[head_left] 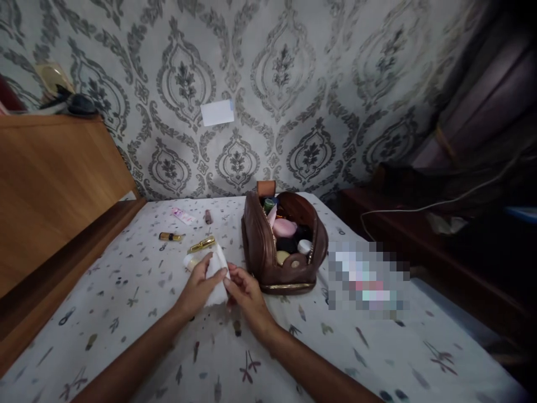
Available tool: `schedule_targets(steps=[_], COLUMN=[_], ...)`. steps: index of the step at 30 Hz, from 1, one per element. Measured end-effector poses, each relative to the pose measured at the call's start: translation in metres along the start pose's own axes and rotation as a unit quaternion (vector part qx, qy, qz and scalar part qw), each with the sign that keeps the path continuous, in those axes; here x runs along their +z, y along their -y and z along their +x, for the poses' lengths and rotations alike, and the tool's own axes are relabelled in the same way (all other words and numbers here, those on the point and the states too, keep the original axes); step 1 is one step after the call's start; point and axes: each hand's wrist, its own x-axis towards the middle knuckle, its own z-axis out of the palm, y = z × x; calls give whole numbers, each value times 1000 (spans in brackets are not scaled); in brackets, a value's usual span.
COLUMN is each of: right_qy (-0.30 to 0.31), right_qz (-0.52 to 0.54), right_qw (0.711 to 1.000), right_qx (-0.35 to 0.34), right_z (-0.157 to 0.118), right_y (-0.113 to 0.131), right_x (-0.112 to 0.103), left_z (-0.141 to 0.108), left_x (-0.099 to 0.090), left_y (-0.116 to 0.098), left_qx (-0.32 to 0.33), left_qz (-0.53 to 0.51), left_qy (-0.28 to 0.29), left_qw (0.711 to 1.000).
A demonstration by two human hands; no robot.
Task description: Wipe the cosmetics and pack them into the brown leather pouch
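Note:
Between my hands is a white cloth or tissue (217, 280). My left hand (198, 286) pinches its left side, thumb on top. My right hand (248, 295) has its fingers closed at the right edge; whether a small item is inside the cloth is hidden. Just beyond lies a gold tube (202, 244), and a pale round item (192, 263) shows beside my left fingers. A brown leather bag (260, 252) stands open to the right of my hands, filled with a pink item (285, 228), a white-lidded jar (304, 247) and other cosmetics.
On the patterned white sheet (138, 336) lie a black-and-gold tube (170, 237), a pink-and-white tube (183, 216) and a small dark pink item (208, 216). A pixelated object (367, 280) is right of the bag. A wooden headboard (62, 184) borders the left; a cable (419, 210) hangs at right.

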Motion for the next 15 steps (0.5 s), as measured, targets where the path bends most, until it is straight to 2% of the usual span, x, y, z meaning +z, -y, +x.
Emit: schedule_targets(steps=[3, 7, 12, 15], right_qy=[19, 56, 87, 89], right_qz=[-21, -55, -93, -137], right_qw=[1000, 997, 992, 987], right_qx=[10, 16, 25, -6], right_z=[-1, -10, -22, -24], right_y=[-2, 1, 8, 8], right_x=[-1, 5, 13, 12], left_z=[-3, -2, 0, 0], left_x=[4, 1, -15, -22], left_y=[0, -6, -7, -8], left_qx=[35, 83, 30, 5], left_qz=[15, -12, 0, -29], left_qy=[-22, -123, -177, -183], left_qw=[999, 989, 984, 983])
